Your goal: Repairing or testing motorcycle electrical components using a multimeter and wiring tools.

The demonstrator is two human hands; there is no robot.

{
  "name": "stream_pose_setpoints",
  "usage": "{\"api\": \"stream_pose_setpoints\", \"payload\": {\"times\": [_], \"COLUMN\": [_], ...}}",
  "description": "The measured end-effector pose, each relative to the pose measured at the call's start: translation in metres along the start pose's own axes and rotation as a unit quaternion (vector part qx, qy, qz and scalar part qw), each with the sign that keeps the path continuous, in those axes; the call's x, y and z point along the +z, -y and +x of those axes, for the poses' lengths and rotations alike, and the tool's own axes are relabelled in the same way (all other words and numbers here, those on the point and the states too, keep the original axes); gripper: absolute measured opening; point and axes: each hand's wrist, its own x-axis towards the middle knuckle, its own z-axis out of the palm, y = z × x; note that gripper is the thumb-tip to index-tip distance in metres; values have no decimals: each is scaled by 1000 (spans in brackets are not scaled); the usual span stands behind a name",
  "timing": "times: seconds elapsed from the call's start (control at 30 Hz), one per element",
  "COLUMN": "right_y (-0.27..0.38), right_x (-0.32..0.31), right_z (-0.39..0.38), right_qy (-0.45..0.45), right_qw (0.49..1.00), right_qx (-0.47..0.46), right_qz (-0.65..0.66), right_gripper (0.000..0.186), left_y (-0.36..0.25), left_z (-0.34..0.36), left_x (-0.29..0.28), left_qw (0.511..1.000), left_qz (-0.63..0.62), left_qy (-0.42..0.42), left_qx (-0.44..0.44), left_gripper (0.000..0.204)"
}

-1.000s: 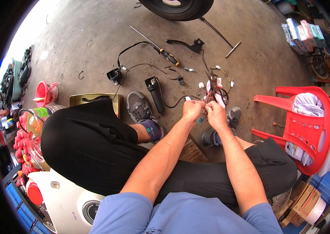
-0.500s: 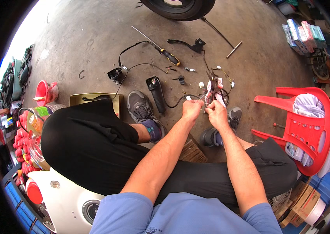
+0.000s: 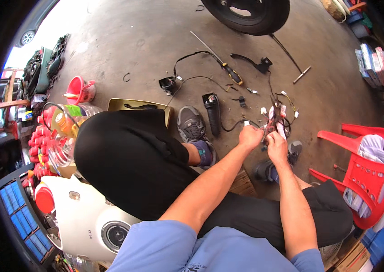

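Observation:
My left hand (image 3: 250,137) is closed in a pinch on a thin wire, at the end of a black cable (image 3: 233,128) that runs from a black throttle grip (image 3: 211,113). Beside it, my right hand (image 3: 277,146) also pinches a thin wire, its fingertips close to the left ones. How the wire ends meet is too small to make out. Just beyond my fingers lies a tangled wiring harness (image 3: 286,121) with a white and red wrapping and small white connectors. A black switch housing (image 3: 168,85) with its own wire lies left of the grip.
A yellow-black screwdriver (image 3: 232,74), a black brake lever (image 3: 251,62) and a T-handle wrench (image 3: 301,75) lie on the concrete beyond. A wheel (image 3: 251,17) stands at the top. A red plastic chair (image 3: 368,174) is at right; a tray (image 3: 167,115) and red bucket (image 3: 80,90) at left.
My view has turned left, so the whole scene sits further right and slightly lower. Both hands stay close together, pinching the wires.

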Motion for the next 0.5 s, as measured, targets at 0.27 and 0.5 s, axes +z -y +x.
{"api": "stream_pose_setpoints", "payload": {"times": [0.27,0.5], "right_y": [-16,-23], "right_x": [15,11], "right_z": [7,18], "right_qy": [-6,-35], "right_qw": [999,995], "right_qx": [3,59], "right_qz": [40,68], "right_gripper": [11,14], "left_y": [-189,-267], "left_z": [-2,-23], "left_x": [-123,-328], "left_qw": [828,778], "left_qz": [465,545], "left_qy": [-31,-34], "left_qx": [313,312], "left_gripper": [24,29]}}
